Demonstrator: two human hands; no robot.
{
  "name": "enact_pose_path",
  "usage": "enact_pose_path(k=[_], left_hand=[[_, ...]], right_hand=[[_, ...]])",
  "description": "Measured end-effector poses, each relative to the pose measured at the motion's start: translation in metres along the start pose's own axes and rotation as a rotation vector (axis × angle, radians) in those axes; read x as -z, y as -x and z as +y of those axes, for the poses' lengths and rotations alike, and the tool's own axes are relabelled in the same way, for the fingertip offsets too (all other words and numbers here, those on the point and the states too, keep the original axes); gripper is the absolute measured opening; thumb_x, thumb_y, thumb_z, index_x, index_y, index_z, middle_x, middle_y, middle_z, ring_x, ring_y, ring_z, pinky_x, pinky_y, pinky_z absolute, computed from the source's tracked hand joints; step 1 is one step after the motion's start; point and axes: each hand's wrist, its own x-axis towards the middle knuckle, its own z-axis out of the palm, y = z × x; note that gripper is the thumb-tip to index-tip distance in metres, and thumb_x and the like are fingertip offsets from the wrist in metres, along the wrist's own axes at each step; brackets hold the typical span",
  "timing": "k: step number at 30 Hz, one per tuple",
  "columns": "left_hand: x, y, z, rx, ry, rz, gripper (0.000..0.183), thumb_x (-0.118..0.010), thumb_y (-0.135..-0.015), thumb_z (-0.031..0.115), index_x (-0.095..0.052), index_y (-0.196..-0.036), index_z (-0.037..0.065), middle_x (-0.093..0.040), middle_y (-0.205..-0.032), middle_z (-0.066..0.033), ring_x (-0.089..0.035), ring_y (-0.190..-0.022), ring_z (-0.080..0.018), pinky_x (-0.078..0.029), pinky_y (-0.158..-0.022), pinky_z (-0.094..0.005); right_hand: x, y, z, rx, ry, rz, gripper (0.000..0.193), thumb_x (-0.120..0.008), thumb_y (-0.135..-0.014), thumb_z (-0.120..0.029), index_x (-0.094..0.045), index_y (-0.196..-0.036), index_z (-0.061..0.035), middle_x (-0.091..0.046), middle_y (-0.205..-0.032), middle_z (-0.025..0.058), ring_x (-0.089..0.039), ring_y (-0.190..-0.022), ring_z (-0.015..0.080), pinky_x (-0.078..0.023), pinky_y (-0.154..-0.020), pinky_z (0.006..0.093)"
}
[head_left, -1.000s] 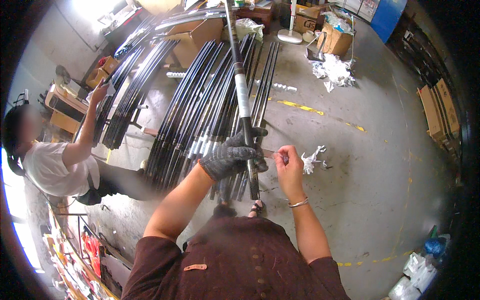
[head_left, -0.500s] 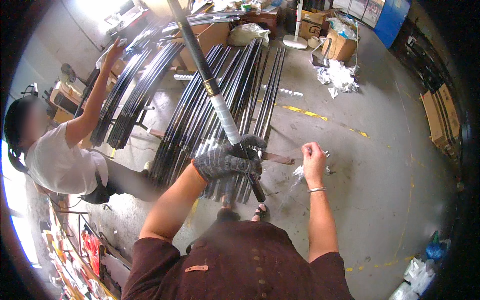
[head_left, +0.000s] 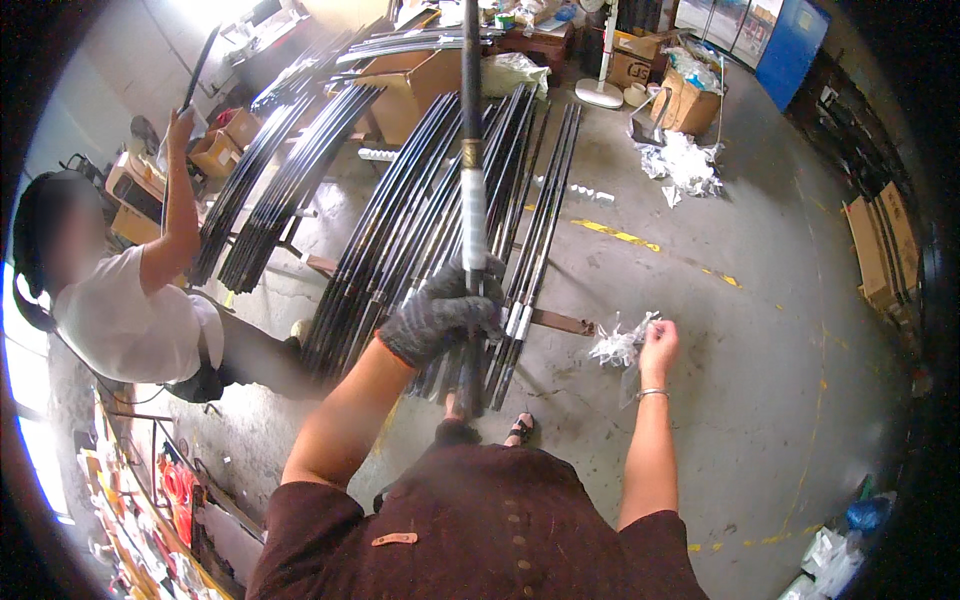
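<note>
My left hand [head_left: 445, 315], in a dark grey knit glove with an orange cuff, is closed round a long black pole [head_left: 472, 110]. The pole stands nearly upright in the view, with a white band [head_left: 473, 215] just above the glove and its lower end near my feet. My bare right hand [head_left: 658, 350] is pinched shut, well off to the right. A faint clear plastic film [head_left: 630, 385] seems to hang from its fingers. Just left of that hand, in the view, lies a clump of white scraps [head_left: 617, 345]. Rows of black poles [head_left: 390, 230] lie beyond my left hand.
At left, another person [head_left: 140, 310] in a white shirt holds up a dark pole. More poles [head_left: 300, 185] rest on a stand beside them. Cartons [head_left: 690, 100] and a white scrap heap [head_left: 682, 165] are at the far right. Flattened cardboard [head_left: 880, 245] leans at the right edge.
The pole in my left hand has swung from a leftward slant to nearly upright. My right hand has moved right and slightly down. The other person now has a dark pole raised.
</note>
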Motion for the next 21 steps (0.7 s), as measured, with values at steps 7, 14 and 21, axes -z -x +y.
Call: enact_pose_path(k=[7, 14, 21], left_hand=[[0.0, 0.005, 0.013, -0.089, -0.202, 0.252, 0.06, -0.068, -0.081, 0.015, -0.042, -0.134, 0.006, -0.058, -0.087, -0.0007, -0.055, -0.075, -0.01, -0.047, -0.065, -0.0251], [-0.018, -0.014, -0.026, -0.12, 0.02, 0.147, 0.049, -0.063, -0.086, 0.023, -0.049, -0.127, 0.003, -0.058, -0.088, -0.0006, -0.053, -0.074, -0.0097, -0.044, -0.065, -0.0236], [-0.051, -0.025, -0.028, -0.169, -0.236, 0.138, 0.048, -0.058, -0.088, 0.01, -0.044, -0.133, 0.005, -0.056, -0.096, 0.0001, -0.05, -0.075, -0.007, -0.045, -0.065, -0.0234]], right_hand=[[0.031, 0.007, 0.047, -0.379, -0.48, -0.218, 0.004, -0.055, -0.093, -0.013, -0.054, -0.093, -0.0094, -0.066, -0.095, 0.0039, -0.056, -0.076, 0.0072, -0.041, -0.061, 0.0229], [0.057, -0.002, -0.169, -0.083, -0.799, -0.542, 0.02, -0.046, -0.09, -0.009, -0.057, -0.106, -0.009, -0.045, -0.071, -0.0048, -0.038, -0.064, 0.0046, -0.032, -0.058, 0.0213], [0.061, 0.005, -0.284, 0.383, -0.555, -0.555, 0.012, -0.065, -0.082, -0.005, -0.066, -0.092, 0.0012, -0.053, -0.068, -0.002, -0.039, -0.059, 0.0037, -0.035, -0.05, 0.0223]])
